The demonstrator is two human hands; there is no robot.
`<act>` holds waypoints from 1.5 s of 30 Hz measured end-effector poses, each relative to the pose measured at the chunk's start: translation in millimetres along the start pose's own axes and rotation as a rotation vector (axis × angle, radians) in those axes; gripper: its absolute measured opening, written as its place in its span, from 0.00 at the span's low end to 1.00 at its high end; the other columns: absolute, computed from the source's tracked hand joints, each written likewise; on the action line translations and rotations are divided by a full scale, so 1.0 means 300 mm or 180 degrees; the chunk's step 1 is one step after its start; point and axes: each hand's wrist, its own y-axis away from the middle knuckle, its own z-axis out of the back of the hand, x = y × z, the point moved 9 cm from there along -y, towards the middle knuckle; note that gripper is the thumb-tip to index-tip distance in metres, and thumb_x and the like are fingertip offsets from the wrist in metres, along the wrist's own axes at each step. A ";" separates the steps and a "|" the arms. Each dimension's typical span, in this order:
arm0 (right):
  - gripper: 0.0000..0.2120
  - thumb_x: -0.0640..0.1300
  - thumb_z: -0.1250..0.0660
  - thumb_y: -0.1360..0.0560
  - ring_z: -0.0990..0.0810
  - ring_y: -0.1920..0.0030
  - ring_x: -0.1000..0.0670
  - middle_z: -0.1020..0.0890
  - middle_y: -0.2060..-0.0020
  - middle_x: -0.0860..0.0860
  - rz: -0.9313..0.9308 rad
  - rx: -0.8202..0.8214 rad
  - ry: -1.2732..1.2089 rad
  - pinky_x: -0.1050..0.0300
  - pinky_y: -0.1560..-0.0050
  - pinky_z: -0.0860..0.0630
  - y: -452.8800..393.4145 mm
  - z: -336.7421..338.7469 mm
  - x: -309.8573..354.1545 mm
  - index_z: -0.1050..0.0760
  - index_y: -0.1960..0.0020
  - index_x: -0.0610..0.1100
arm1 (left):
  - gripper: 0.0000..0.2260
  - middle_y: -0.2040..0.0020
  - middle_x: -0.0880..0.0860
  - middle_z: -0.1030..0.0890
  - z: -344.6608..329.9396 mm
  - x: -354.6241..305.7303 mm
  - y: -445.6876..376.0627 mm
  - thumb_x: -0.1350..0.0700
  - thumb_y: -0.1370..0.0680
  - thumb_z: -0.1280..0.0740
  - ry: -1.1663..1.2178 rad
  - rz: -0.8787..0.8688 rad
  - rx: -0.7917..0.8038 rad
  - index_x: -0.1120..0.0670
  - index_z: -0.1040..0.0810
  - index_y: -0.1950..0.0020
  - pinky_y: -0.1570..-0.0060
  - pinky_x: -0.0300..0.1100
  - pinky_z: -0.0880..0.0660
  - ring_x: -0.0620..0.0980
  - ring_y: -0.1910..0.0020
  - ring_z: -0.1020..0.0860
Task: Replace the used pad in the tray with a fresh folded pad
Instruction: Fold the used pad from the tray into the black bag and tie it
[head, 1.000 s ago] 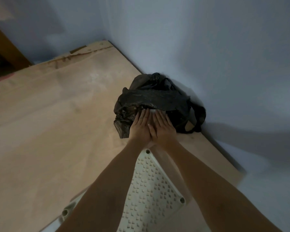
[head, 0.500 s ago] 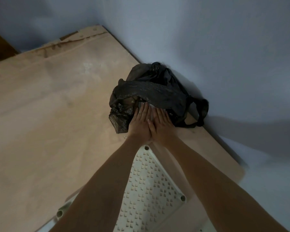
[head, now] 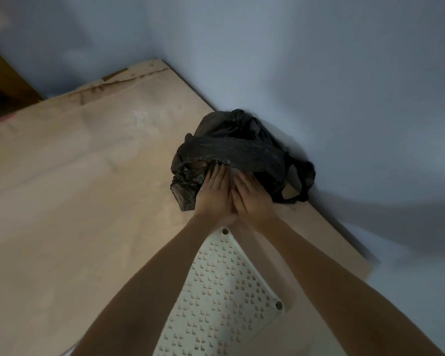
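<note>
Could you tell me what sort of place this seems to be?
Probably a plain room corner at home: bare pale walls meet around a cardboard sheet laid flat, with a black bag and a perforated white tray on it.

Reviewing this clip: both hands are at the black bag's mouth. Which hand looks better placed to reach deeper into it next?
Probably the right hand: its fingertips already lie under the black bag's upper fold, in the opening. The left hand lies flat on the bag's near left flap, so it seems suited to hold that down.
</note>
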 end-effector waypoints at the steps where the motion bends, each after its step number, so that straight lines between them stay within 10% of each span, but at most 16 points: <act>1: 0.20 0.47 0.47 0.21 0.25 0.39 0.44 0.22 0.39 0.41 0.0213 -0.0242 -0.0027 0.52 0.37 0.31 0.023 0.047 0.016 0.24 0.40 0.37 | 0.29 0.33 0.60 0.27 0.054 0.000 0.026 0.46 0.25 0.47 0.0195 -0.0053 -0.0350 0.64 0.28 0.33 0.33 0.51 0.33 0.59 0.33 0.29; 6: 0.13 0.39 0.40 0.28 0.30 0.44 0.41 0.28 0.45 0.39 -0.0806 -0.1301 -0.0229 0.49 0.43 0.33 0.209 0.264 -0.193 0.29 0.45 0.36 | 0.16 0.50 0.59 0.24 0.201 0.201 0.205 0.52 0.22 0.46 0.0709 0.0885 -0.1572 0.62 0.25 0.48 0.53 0.48 0.29 0.58 0.51 0.26; 10: 0.20 0.40 0.37 0.25 0.30 0.42 0.33 0.31 0.41 0.33 -0.2399 -0.0607 -0.0597 0.39 0.48 0.28 0.282 0.218 -0.457 0.34 0.38 0.30 | 0.21 0.38 0.65 0.30 0.138 0.371 0.243 0.51 0.19 0.42 0.1566 0.1812 -0.1275 0.67 0.32 0.36 0.42 0.55 0.30 0.64 0.41 0.29; 22: 0.24 0.43 0.30 0.27 0.25 0.46 0.49 0.24 0.46 0.47 -0.3320 -0.0675 -0.2404 0.52 0.49 0.26 0.296 0.119 -0.485 0.34 0.36 0.35 | 0.25 0.34 0.63 0.29 0.032 0.317 0.276 0.59 0.22 0.33 0.3622 0.3111 -0.1064 0.66 0.39 0.29 0.42 0.44 0.31 0.60 0.36 0.28; 29: 0.06 0.33 0.38 0.25 0.25 0.64 0.48 0.24 0.66 0.44 -0.3097 -0.0091 -0.2201 0.66 0.73 0.34 0.270 0.121 -0.463 0.27 0.61 0.40 | 0.09 0.56 0.58 0.20 0.035 0.322 0.279 0.61 0.24 0.33 0.4355 0.3167 -0.0871 0.62 0.21 0.45 0.58 0.45 0.26 0.56 0.55 0.23; 35: 0.13 0.33 0.37 0.26 0.23 0.46 0.39 0.21 0.48 0.38 -0.3004 -0.0661 -0.2057 0.53 0.50 0.29 0.237 0.308 -0.476 0.26 0.42 0.33 | 0.03 0.64 0.55 0.24 0.168 0.297 0.278 0.62 0.23 0.37 0.4063 0.2733 -0.0963 0.58 0.26 0.56 0.68 0.40 0.31 0.50 0.66 0.26; 41: 0.04 0.33 0.39 0.25 0.26 0.58 0.45 0.25 0.64 0.46 -0.2680 -0.0971 -0.2204 0.56 0.63 0.30 0.175 0.480 -0.413 0.26 0.53 0.38 | 0.10 0.67 0.56 0.27 0.283 0.245 0.263 0.67 0.25 0.38 0.4182 0.2503 -0.1202 0.57 0.29 0.65 0.64 0.44 0.30 0.53 0.65 0.28; 45: 0.08 0.36 0.38 0.24 0.25 0.57 0.48 0.24 0.57 0.45 -0.2635 -0.1094 -0.2427 0.59 0.62 0.31 0.153 0.545 -0.405 0.28 0.45 0.37 | 0.09 0.65 0.56 0.27 0.331 0.228 0.273 0.68 0.26 0.39 0.4412 0.2624 -0.1299 0.58 0.29 0.66 0.58 0.46 0.29 0.54 0.62 0.29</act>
